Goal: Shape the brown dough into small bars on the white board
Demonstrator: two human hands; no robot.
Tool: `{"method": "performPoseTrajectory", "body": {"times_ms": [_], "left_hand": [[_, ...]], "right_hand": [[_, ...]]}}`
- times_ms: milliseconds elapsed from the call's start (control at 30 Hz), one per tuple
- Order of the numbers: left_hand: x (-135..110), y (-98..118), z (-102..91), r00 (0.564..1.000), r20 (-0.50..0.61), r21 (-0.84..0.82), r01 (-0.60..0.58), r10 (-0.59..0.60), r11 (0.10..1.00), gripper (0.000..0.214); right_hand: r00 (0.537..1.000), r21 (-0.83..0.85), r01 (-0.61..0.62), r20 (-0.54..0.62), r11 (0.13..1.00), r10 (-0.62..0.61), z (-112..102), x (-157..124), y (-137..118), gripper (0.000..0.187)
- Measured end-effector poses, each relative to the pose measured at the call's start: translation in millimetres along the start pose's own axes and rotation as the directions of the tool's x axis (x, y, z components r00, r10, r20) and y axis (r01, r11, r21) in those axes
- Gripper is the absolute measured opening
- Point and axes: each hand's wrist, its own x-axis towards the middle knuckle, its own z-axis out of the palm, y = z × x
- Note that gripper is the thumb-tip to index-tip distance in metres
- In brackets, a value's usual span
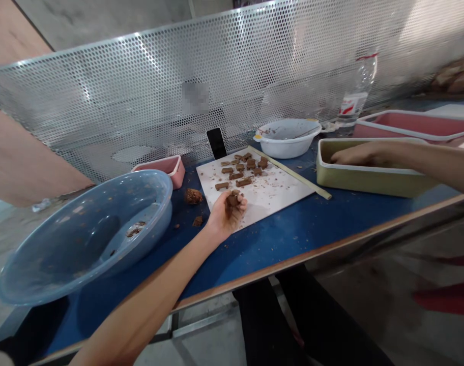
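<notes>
My left hand (227, 212) is closed around a dark brown lump (235, 199), palm up, over the near-left edge of a white board (262, 203). Several small brown pieces (244, 181) and many crumbs lie on that board. My right hand (356, 154) reaches down inside a long green box (373, 182); its fingers are hidden below the rim, so I cannot see what they touch. Left of the board, a rough reddish-brown chunk (193, 196) and a smaller bit (197, 221) rest on the blue table (293, 236).
A big blue basin (79, 274) stands at the left, partly before a pink box (176, 173). A pale stick (293, 173) lies along the board's right side. Behind are a phone (216, 143), white bowl (287, 147), bottle (356, 96), pink tray (415, 127) and perforated metal screen (159, 91).
</notes>
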Motion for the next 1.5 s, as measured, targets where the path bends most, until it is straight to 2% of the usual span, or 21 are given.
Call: {"method": "performPoseTrajectory", "body": {"times_ms": [67, 100, 167, 233, 300, 367, 433, 500, 567, 700, 800, 900, 967, 1033, 1167, 1200, 1267, 1367, 1400, 1433, 1500], "left_hand": [[0, 1, -0.8, 1.0, 0.018, -0.045, 0.008, -0.008, 0.999, 0.036], [-1, 1, -1.0, 1.0, 0.026, -0.066, 0.015, -0.014, 0.998, 0.035], [-2, 3, -0.6, 0.999, 0.012, -0.09, 0.031, -0.03, 0.995, 0.031], [-3, 3, 0.7, 0.999, -0.034, -0.093, 0.038, -0.041, 0.995, 0.025], [-2, 3, 1.8, 0.996, -0.073, -0.095, 0.041, -0.048, 0.995, 0.023], [-1, 2, 1.6, 0.995, -0.081, -0.106, 0.047, -0.056, 0.993, 0.025], [0, 2, -0.1, 0.996, -0.063, -0.12, 0.049, -0.057, 0.992, 0.033], [0, 2, -3.1, 0.998, -0.026, -0.136, 0.047, -0.051, 0.99, 0.043], [1, 2, -6.8, 0.999, -0.008, -0.154, 0.047, -0.049, 0.987, 0.045], [6, 2, -15.0, 0.998, -0.061, -0.19, -0.037, 0.026, 0.981, 0.021], [11, 0, -18.8, 0.992, -0.074, -0.192, -0.113, 0.101, 0.975, 0.025], [14, 0, -19.5, 0.984, -0.117, -0.193, -0.158, 0.137, 0.968, 0.035], [15, 0, -19.7, 0.977, -0.156, -0.19, -0.173, 0.144, 0.966, 0.034], [14, 1, -20.3, 0.975, -0.169, -0.186, -0.174, 0.143, 0.967, 0.029], [14, 3, -21.5, 0.983, -0.14, -0.195, -0.142, 0.116, 0.97, 0.019], [14, 4, -21.4, 0.985, -0.133, -0.197, -0.132, 0.106, 0.972, 0.019], [13, 5, -20.7, 0.989, -0.117, -0.188, -0.114, 0.092, 0.976, 0.019], [10, 9, -19.2, 0.992, -0.088, -0.151, -0.105, 0.093, 0.983, 0.02], [8, 11, -18.2, 0.993, -0.067, -0.135, -0.107, 0.099, 0.985, 0.021], [6, 12, -16.6, 0.994, -0.035, -0.114, -0.11, 0.107, 0.987, 0.022], [3, 12, -10.0, 0.992, 0.037, -0.023, -0.12, 0.12, 0.993, 0.028]], "right_hand": [[0.963, 0.196, -0.03, 0.267, 0.98, -0.024, -1, -7, -9, 0.033], [0.951, 0.268, -0.033, 0.304, 0.963, -0.052, -2, -9, -15, 0.041], [0.978, 0.32, 0.015, 0.191, 0.947, -0.08, -6, -11, -30, 0.055], [0.988, 0.337, 0.075, 0.1, 0.939, -0.114, -11, -13, -48, 0.058], [0.979, 0.348, 0.152, 0.074, 0.925, -0.188, -13, -19, -69, 0.053], [0.945, 0.381, 0.255, 0.097, 0.889, -0.313, -7, -33, -93, 0.046], [0.831, 0.411, 0.435, 0.16, 0.801, -0.533, 9, -53, -121, 0.041], [0.739, 0.436, 0.496, 0.243, 0.751, -0.629, 34, -75, -149, 0.034], [0.607, 0.426, 0.595, 0.318, 0.682, -0.728, 62, -93, -175, 0.031], [0.461, 0.402, 0.672, 0.431, 0.622, -0.776, 108, -109, -209, 0.028], [0.418, 0.434, 0.667, 0.455, 0.606, -0.786, 120, -112, -218, 0.036], [0.414, 0.454, 0.659, 0.447, 0.599, -0.793, 117, -117, -220, 0.048], [0.394, 0.423, 0.707, 0.429, 0.566, -0.813, 110, -122, -219, 0.052], [0.352, 0.39, 0.765, 0.413, 0.512, -0.84, 102, -127, -217, 0.054], [0.229, 0.41, 0.812, 0.432, 0.416, -0.872, 89, -129, -210, 0.052], [0.216, 0.412, 0.819, 0.421, 0.398, -0.881, 87, -128, -209, 0.051], [0.24, 0.388, 0.844, 0.344, 0.37, -0.908, 87, -126, -210, 0.049], [0.353, 0.386, 0.837, 0.164, 0.389, -0.921, 99, -128, -221, 0.041], [0.437, 0.453, 0.776, 0.116, 0.439, -0.892, 108, -130, -227, 0.037], [0.55, 0.549, 0.671, 0.081, 0.498, -0.831, 119, -135, -233, 0.034], [0.77, 0.722, 0.399, 0.071, 0.566, -0.634, 144, -145, -244, 0.033]]}}
